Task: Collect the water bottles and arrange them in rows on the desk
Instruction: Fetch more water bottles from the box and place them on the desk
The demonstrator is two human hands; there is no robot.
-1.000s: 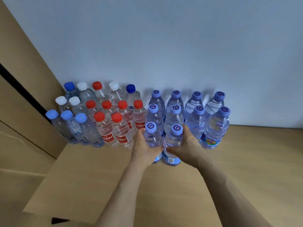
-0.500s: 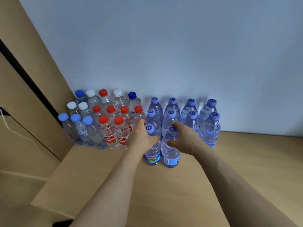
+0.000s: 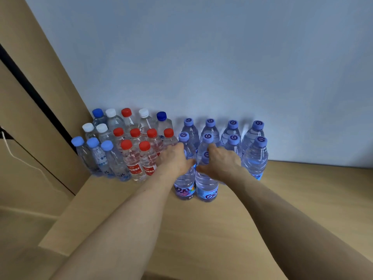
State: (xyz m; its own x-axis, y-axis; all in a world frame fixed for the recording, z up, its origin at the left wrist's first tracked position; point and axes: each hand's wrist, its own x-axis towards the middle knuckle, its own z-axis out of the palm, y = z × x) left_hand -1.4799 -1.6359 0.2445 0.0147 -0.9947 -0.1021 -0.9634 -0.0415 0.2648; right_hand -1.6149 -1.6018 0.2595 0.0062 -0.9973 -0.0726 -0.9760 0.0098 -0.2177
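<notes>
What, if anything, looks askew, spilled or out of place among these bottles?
Nothing stands out. All bottles stand upright; no spill shows on the desk. The front purple-capped row has only two: the left bottle, gripped by the left hand, and the right bottle, gripped by the right hand.

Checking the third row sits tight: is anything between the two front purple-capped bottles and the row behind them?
Nothing visible does. The left hand grips the left front bottle and the right hand the right front bottle, close against the second purple-capped row. The hands hide the contact itself.
</notes>
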